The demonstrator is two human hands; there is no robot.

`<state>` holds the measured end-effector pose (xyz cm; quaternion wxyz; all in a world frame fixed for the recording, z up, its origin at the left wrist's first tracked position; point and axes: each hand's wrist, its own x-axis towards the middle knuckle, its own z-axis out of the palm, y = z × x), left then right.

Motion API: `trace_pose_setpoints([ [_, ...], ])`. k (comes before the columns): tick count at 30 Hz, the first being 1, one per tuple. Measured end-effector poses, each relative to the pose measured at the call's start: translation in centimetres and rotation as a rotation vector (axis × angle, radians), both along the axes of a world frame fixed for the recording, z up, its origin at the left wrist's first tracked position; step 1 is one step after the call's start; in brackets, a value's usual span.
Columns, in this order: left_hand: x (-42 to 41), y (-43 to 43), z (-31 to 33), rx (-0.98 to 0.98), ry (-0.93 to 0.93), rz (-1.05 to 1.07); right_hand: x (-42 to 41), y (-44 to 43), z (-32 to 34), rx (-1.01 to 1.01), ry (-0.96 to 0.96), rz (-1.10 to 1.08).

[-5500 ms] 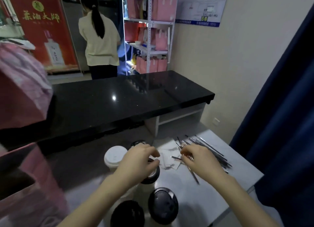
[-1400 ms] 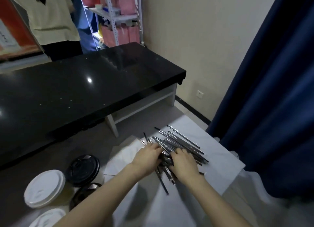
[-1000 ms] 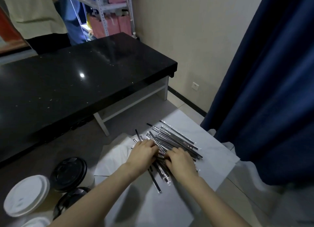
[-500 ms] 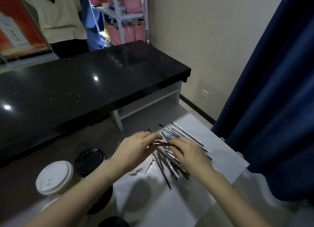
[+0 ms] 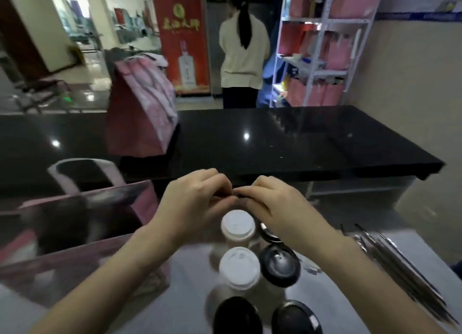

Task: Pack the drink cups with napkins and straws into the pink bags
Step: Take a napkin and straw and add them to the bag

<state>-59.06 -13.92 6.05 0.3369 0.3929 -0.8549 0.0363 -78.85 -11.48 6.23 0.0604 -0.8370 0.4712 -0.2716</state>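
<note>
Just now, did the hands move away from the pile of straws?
Yes. The left hand and right hand came off the straw pile and went sideways to above the cups, pinching a thin dark thing.

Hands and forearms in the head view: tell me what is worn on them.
Nothing is worn. The left hand and right hand are bare: no gloves, rings or bracelets visible. The left forearm and right forearm are uncovered to the frame's edge, with no sleeve or watch.

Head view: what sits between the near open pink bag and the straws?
The lidded cups, some with white lids and some with black, fill that stretch; the head view shows it.
</note>
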Motion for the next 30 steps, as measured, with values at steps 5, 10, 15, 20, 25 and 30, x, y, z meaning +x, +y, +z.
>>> trace_pose_setpoints([
  [5,12.3,3.2,1.7,0.014,0.044,0.219,12.1,-1.2,2.0,-0.029,-0.007,0.218],
  [10,22.9,5.5,1.7,0.132,0.067,0.277,21.4,-2.0,2.6,-0.025,0.058,0.34],
  [15,30.1,6.6,0.1,0.183,0.147,0.334,27.9,-2.5,1.3,0.076,0.083,0.405],
  [20,33.4,6.0,-2.6,0.234,0.229,0.341,30.8,-3.6,-0.9,0.157,0.091,0.394],
  [25,34.4,4.2,-5.2,0.281,0.142,0.288,30.0,-4.8,-2.6,0.24,0.146,0.271],
  [30,35.6,3.3,-6.6,0.375,0.018,0.175,29.4,-5.1,-4.1,0.361,0.234,0.136],
])
